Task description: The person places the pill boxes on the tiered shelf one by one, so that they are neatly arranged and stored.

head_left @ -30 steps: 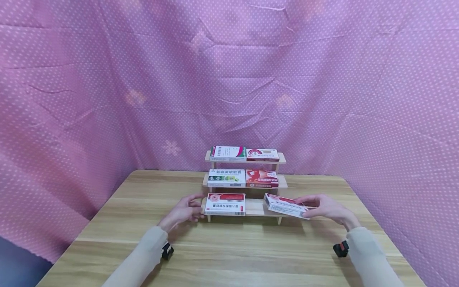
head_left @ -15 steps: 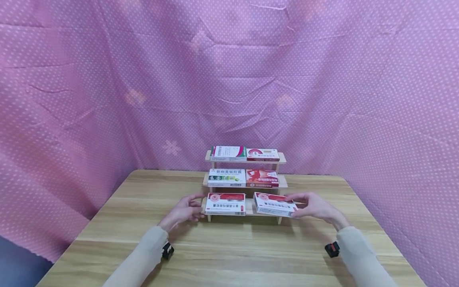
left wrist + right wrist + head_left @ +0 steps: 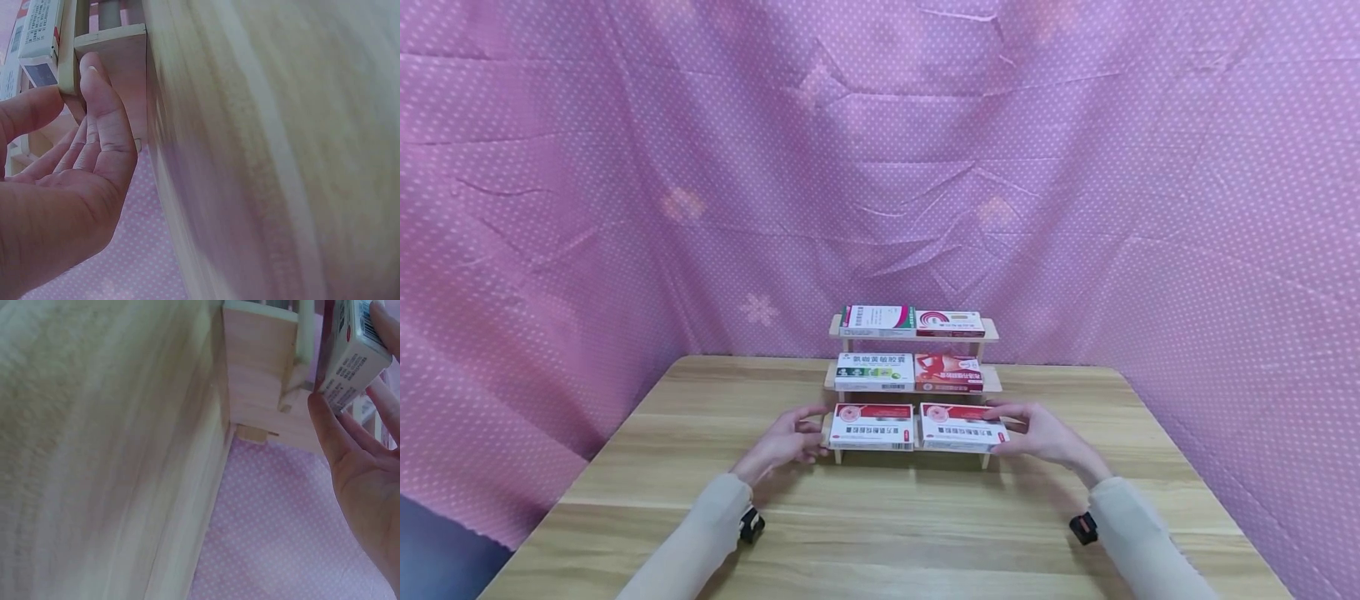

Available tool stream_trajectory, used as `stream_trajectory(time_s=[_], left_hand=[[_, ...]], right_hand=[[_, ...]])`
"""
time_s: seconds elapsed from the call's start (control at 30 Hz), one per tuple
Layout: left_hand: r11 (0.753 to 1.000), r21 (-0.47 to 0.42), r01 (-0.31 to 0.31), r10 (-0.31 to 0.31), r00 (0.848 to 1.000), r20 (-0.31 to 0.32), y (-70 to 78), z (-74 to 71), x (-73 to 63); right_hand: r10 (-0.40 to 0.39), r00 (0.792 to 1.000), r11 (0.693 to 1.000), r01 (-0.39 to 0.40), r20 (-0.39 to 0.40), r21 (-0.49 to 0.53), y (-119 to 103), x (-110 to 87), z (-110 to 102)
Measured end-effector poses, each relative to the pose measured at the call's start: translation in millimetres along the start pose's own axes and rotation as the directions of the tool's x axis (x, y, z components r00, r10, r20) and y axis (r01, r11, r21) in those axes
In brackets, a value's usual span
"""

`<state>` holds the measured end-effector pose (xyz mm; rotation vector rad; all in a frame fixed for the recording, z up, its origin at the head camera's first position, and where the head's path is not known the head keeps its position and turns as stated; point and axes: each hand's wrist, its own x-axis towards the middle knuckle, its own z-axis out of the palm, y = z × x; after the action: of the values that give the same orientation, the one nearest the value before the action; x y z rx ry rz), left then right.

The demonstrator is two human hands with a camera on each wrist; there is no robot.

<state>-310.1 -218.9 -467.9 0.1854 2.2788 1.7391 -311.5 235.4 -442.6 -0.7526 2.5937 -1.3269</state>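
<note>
A three-tier wooden display rack [image 3: 992, 379] stands on the table, medicine boxes on each tier. At the left end of its lowest tier, my left hand [image 3: 786, 437] pinches the shelf edge [image 3: 69, 53], thumb above and fingers below. My right hand [image 3: 1045, 433] grips the right end of a white and red medicine box [image 3: 958, 433] over the right half of that tier. In the right wrist view this box [image 3: 356, 369] shows its printed end between thumb and fingers. A matching medicine box [image 3: 871, 431] lies to its left, a narrow gap between them.
The middle tier carries a white and green box [image 3: 874, 372] and a red box [image 3: 947, 372]. On the top tier are a white box with green and magenta [image 3: 877, 319] and a white and red one [image 3: 949, 322]. Pink dotted cloth [image 3: 880, 167] hangs behind the wooden table [image 3: 880, 533].
My right hand has moved left with the medicine box, which has turned from a slant to nearly square with the shelf. My left hand has stayed at the shelf's end.
</note>
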Motion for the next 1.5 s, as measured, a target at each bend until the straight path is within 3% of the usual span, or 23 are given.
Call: stream_trajectory(time_s=[0.2, 0.43, 0.6, 0.9, 1.27, 1.5], left_hand=[[1.000, -0.003, 0.000, 0.000, 1.000, 0.001, 1.6, -0.3, -1.4], [1.000, 0.003, 0.006, -0.006, 1.000, -0.001, 2.1, 0.4, -1.2], [1.000, 0.002, 0.001, -0.001, 1.000, 0.004, 3.0, 0.9, -1.5], [1.000, -0.004, 0.004, -0.004, 1.000, 0.007, 3.3, 0.3, -1.5], [1.000, -0.016, 0.017, -0.017, 1.000, -0.002, 1.2, 1.4, -1.9], [1.000, -0.012, 0.008, -0.008, 1.000, 0.007, 1.3, 0.4, -1.3]], right_hand=[[0.015, 0.999, 1.000, -0.014, -0.029, 0.025, -1.4, 2.7, 5.0], [0.013, 0.997, 0.997, -0.019, -0.074, -0.075, 0.1, 7.3, 9.6], [0.028, 0.996, 0.999, -0.031, -0.079, -0.042, 1.3, 7.8, 10.8], [0.071, 0.993, 0.994, -0.078, -0.093, -0.071, -2.5, 10.2, 10.6], [0.069, 0.993, 0.994, -0.077, -0.097, -0.084, 0.5, 10.4, 15.6], [0.063, 0.993, 0.997, -0.067, -0.099, -0.039, 2.7, 9.2, 17.2]])
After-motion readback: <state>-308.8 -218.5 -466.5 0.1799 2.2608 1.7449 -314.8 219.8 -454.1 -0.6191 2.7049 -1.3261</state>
